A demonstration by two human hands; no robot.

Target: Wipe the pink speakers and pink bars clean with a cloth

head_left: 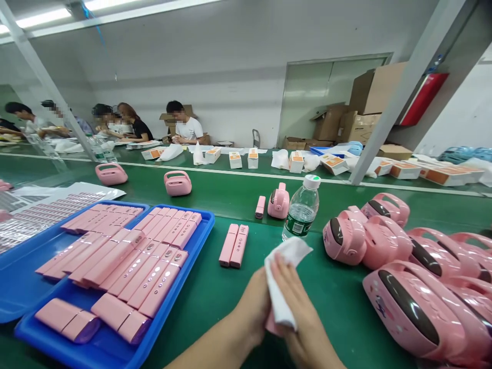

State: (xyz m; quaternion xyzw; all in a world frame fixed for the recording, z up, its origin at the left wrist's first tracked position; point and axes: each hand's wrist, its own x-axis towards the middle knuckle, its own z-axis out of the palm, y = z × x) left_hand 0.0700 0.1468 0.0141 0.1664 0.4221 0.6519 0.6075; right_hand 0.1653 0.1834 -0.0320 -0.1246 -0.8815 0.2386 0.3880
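My left hand (254, 303) is closed around a pink piece (273, 325), mostly hidden, whose lower end shows below the cloth. My right hand (295, 298), fingers together, presses a folded white cloth (282, 287) against it. Just beyond my hands stands a clear water bottle (302, 209) with a white cap. On the green table left of them lie two pink stick-shaped devices (234, 246) side by side. At the left, a blue tray (205, 225) holds several more such sticks, some with rows of buttons.
Several pink handled units (413, 307) with dark front panels crowd the right side. Smaller ones (178, 183) sit along the green belt (215, 189). A slanted metal post (400, 97) rises at the right. White-and-orange boxes (252, 158) line the far ledge, where people sit.
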